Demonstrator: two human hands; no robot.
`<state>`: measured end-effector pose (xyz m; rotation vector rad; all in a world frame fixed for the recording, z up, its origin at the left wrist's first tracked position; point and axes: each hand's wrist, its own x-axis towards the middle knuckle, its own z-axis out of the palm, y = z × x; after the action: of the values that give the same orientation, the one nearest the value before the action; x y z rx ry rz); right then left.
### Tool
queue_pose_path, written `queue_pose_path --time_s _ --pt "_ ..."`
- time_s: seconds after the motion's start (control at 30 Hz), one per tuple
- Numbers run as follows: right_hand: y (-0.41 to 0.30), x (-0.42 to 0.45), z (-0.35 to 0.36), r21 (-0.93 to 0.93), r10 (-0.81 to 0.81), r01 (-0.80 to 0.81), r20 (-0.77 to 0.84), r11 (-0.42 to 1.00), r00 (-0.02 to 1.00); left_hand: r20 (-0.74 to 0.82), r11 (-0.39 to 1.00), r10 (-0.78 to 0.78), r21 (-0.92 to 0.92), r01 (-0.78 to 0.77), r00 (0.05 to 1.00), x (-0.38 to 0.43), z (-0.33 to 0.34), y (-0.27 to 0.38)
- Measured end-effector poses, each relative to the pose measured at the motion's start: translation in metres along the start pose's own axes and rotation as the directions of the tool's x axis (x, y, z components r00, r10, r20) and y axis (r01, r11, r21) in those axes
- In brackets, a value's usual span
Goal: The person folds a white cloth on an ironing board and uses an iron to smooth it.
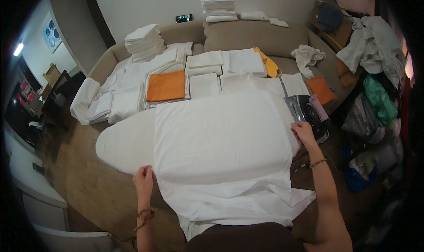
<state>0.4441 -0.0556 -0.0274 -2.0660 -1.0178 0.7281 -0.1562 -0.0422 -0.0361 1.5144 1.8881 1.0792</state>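
A white cloth (222, 132) lies spread over the padded ironing board (126, 142), its near part hanging in folds against my body. At the cloth's left edge is my left hand (144, 176), fingers pinched together; whether the edge is between them is unclear. My right hand (303, 132) is at the board's right end, beside the cloth's right edge, with fingers curled and their tips partly hidden. Just beyond it rests what looks like a dark clothes iron (306, 111), with pink fabric (318, 108) wrapped on its handle.
Behind the board, a beige sofa (255, 35) bears stacks of folded white cloths (144, 41), an orange folded cloth (165, 86) and a yellow cloth (267, 62). A phone (184, 18) stands on its backrest. Plastic bags (379, 99) and heaped clothes (374, 50) crowd the right.
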Motion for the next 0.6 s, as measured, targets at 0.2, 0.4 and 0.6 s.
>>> queue_pose_path --time_s 0.2,0.4,0.6 --pt "-0.036 0.036 0.054 -0.161 -0.112 0.091 -0.128 0.983 0.985 0.156 0.973 -0.126 0.213 0.091 0.980 0.073 0.022 0.026" --pt "-0.056 0.009 0.049 0.413 0.087 -0.136 0.136 0.901 0.987 0.134 0.971 -0.113 0.227 0.081 0.985 0.076 0.046 0.044" --pt "-0.022 -0.045 0.047 -0.100 -0.099 0.081 -0.189 0.992 0.977 -0.139 0.988 -0.013 0.150 0.034 0.990 0.022 0.045 0.050"
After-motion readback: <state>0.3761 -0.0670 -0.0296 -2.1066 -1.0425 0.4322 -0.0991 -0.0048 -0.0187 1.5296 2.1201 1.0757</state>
